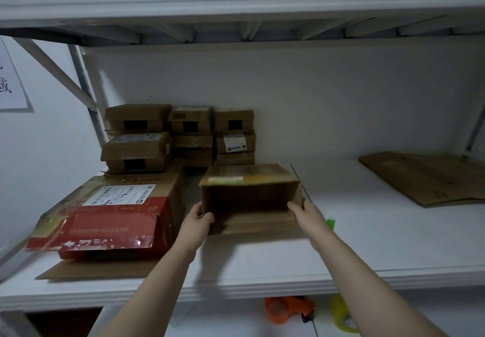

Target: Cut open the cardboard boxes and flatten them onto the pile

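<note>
Open box (249, 197): lies on its side on the white shelf (367, 244), its mouth towards the camera, between the two hands.
Left hand (198, 218): curled round the box's lower left edge, gripping it.
Right hand (304, 210): grips the right wall, fingertips inside the opening.
Arms: both stretched forward from the bottom of the view.
Flattened cardboard (425, 179): flat at the shelf's far right, well apart from the box.
Red box (112, 218): just left of the left hand.

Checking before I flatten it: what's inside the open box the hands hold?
Inside the open box only bare cardboard walls show, no contents; the dim, blurred far corners cannot be checked.
</note>
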